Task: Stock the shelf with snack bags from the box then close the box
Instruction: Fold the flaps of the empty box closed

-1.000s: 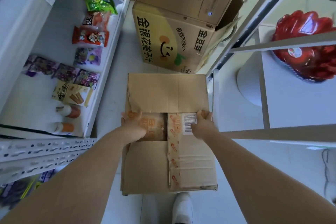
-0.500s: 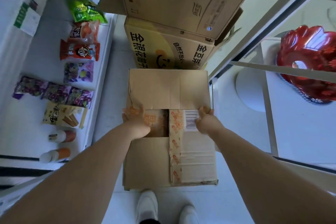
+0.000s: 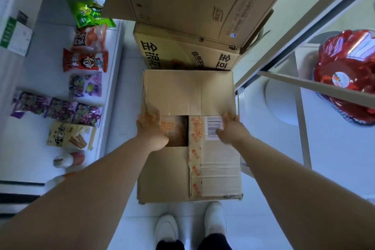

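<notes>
A brown cardboard box [image 3: 188, 172] stands on the floor between my feet and a stack of other cartons. Its far flap [image 3: 188, 91] and near flaps lie folded down, leaving a small square gap [image 3: 178, 130] in the middle where an orange-printed snack bag shows inside. My left hand [image 3: 151, 130] rests at the gap's left side, fingers tucked under the far flap's edge. My right hand [image 3: 228, 128] presses flat on the taped right flap beside a barcode label [image 3: 213, 128]. Snack bags [image 3: 85, 63] lie in a row on the white shelf [image 3: 113, 91] to the left.
Two stacked cartons [image 3: 188, 50] stand right behind the box. A white shelf frame [image 3: 300, 107] stands on the right, holding a red foil object [image 3: 349, 75]. Small bottles [image 3: 69, 160] lie on the left shelf near my left forearm. My white shoes [image 3: 190, 227] touch the box's near side.
The view has moved closer over the box and my feet have come into sight. Both hands stay on the flaps; the open gap has grown slightly narrower.
</notes>
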